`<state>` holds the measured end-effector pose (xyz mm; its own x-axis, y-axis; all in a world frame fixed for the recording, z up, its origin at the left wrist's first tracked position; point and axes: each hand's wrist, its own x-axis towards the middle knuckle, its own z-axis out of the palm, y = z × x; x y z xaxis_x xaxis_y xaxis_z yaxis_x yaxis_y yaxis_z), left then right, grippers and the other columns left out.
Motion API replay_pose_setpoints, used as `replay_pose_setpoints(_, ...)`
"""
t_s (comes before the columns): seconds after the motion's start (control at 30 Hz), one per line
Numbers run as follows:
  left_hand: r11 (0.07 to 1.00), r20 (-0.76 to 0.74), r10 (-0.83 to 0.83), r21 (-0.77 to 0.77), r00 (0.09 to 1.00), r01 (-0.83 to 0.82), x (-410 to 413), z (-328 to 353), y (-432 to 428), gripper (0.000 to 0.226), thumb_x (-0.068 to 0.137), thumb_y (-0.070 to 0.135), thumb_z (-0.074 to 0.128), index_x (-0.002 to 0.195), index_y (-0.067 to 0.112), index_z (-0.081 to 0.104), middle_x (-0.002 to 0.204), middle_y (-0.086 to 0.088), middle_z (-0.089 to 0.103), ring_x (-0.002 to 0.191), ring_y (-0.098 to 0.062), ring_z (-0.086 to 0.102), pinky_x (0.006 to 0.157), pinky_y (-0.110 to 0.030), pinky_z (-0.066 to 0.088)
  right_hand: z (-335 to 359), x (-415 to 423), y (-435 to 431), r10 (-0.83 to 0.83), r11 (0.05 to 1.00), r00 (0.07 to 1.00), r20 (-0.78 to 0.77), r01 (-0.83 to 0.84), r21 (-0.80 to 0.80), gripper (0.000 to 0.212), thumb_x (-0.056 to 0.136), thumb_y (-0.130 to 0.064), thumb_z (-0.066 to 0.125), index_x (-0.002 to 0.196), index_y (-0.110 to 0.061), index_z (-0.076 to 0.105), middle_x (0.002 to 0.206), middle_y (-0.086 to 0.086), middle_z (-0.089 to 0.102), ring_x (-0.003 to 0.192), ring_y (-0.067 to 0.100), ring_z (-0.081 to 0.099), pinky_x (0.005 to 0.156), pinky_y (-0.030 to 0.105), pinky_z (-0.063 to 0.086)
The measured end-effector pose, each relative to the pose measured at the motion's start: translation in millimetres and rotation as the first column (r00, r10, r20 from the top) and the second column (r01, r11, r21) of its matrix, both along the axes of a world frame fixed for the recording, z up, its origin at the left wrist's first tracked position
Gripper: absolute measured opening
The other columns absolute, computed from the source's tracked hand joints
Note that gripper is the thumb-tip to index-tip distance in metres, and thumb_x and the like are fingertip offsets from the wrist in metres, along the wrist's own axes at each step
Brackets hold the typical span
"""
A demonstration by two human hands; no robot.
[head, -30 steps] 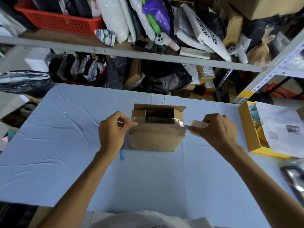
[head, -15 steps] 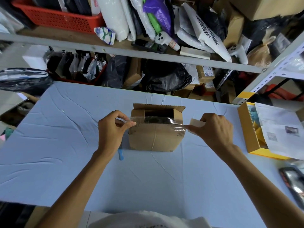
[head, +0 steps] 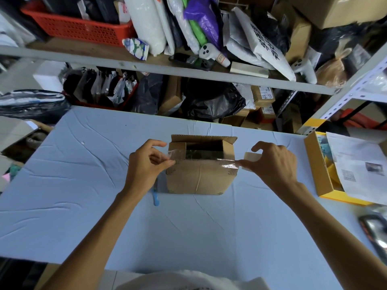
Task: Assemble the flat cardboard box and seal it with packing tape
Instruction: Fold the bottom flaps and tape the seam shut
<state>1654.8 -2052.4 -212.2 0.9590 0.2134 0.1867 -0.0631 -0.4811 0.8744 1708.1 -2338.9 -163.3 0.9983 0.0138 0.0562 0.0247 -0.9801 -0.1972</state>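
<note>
The small brown corrugated cardboard box [head: 201, 176] stands in the middle of the pale blue cloth-covered table [head: 83, 185], directly in front of me. Its top is not closed: the far flap stands up, and I can look into the dark inside. A strip of clear packing tape [head: 201, 156] is stretched across the top from the left edge to the right edge. My left hand [head: 144, 166] pinches the free end of this strip between thumb and forefinger, just beside the left top corner. My right hand [head: 274, 164] is curled round the beige cardboard roll [head: 250, 158] from which the tape comes, with one finger reaching to the tape at the right top corner.

I judge that the box is empty and very light (it will slide on the cloth if I pull the tape sideways), so one hand should press it down when the tape is laid. The walls are probably stiff near the folds and corners but soft in the middle of a panel. I would hold the box at the corners and not push on the open top. The tape is thin and sticky and folds on itself easily, so I take it only at the ends and hold it tight. A small blue object [head: 156, 198] lies at the near left corner of the box; what it is I cannot tell.
</note>
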Motion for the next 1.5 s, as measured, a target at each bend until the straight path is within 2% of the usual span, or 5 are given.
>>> replay_pose_setpoints(0.4, 0.999, -0.047, -0.032, 0.036, 0.998, 0.034, 10, -4, 3, 0.037, 0.074, 0.022, 0.079, 0.104, 0.026, 0.058, 0.082, 0.018, 0.067, 0.084, 0.004, 0.061, 0.071, -0.014, 0.045, 14, 3, 6, 0.196, 0.976, 0.978, -0.071, -0.202, -0.084, 0.064, 0.076, -0.058, 0.07, 0.132, -0.03, 0.057, 0.113, 0.001, 0.068, 0.102, 0.022, 0.061, 0.049, 0.018, 0.024)
replay_pose_setpoints(0.6, 0.991, -0.169, -0.133, -0.055, 0.977, 0.125, 15, -1, 9, 0.047, 0.075, 0.013, 0.078, 0.118, 0.019, 0.058, 0.08, 0.007, 0.068, 0.077, -0.006, 0.064, 0.073, -0.014, 0.052, 16, 16, 1, 0.231, 0.969, 0.949, -0.214, -0.244, -0.039, 0.093, 0.068, -0.06, 0.075, 0.147, -0.034, 0.033, 0.115, 0.004, 0.066, 0.107, 0.026, 0.059, 0.065, 0.028, 0.04)
replay_pose_setpoints(0.77, 0.976, -0.277, -0.215, -0.08, 0.937, 0.2, 25, 5, 12, 0.061, 0.077, 0.009, 0.076, 0.131, 0.021, 0.051, 0.08, 0.002, 0.066, 0.084, -0.015, 0.064, 0.088, -0.03, 0.052, 25, 30, 5, 0.309, 0.948, 0.899, -0.31, -0.319, 0.019, 0.103, 0.063, -0.053, 0.08, 0.149, -0.041, 0.023, 0.068, -0.02, 0.039, 0.083, 0.015, 0.045, 0.051, 0.02, 0.026)
replay_pose_setpoints(1.0, 0.954, -0.332, -0.299, -0.107, 0.895, 0.279, 39, 6, 17, 0.09, 0.077, 0.004, 0.075, 0.148, 0.03, 0.026, 0.075, 0.001, 0.063, 0.078, -0.015, 0.061, 0.092, -0.033, 0.051, 18, 45, -3, 0.348, 0.937, 0.879, -0.325, -0.332, 0.106, 0.078, 0.061, -0.049, 0.084, 0.132, -0.041, 0.053, 0.065, -0.015, 0.039, 0.06, 0.003, 0.04, 0.05, 0.021, 0.026)
replay_pose_setpoints(1.5, 0.97, -0.339, -0.236, -0.033, 0.911, 0.24, 54, 2, 14, 0.049, 0.076, 0.012, 0.077, 0.121, 0.023, 0.06, 0.076, 0.0, 0.069, 0.078, -0.018, 0.065, 0.082, -0.029, 0.051, 14, 58, -3, 0.332, 0.943, 0.877, -0.347, -0.314, 0.109, 0.07, 0.058, -0.051, 0.084, 0.124, -0.04, 0.062, 0.065, -0.01, 0.044, 0.061, 0.009, 0.041, 0.05, 0.024, 0.028)
